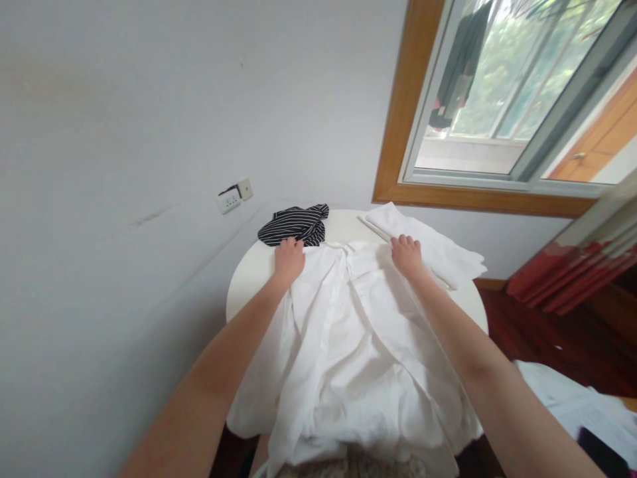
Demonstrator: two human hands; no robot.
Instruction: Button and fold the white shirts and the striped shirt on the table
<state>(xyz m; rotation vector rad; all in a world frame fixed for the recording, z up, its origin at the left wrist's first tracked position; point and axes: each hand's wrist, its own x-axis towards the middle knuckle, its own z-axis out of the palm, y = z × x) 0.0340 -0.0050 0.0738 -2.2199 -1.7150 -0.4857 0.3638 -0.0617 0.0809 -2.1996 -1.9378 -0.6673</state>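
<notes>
- The fingers of the left hand and the right hand are curled at the garment's upper corners; whether cloth is pinched cannot be told.
- The white garment is spread over the round white table, its lower part hung toward the wearer.
- It is judged light, soft, easily creased; best held by both upper corners.
- No label or writing can be read.

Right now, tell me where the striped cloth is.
In the head view, the striped cloth lies left of centre at the far edge of the round white table, by the wall, just beyond the left hand.
</notes>
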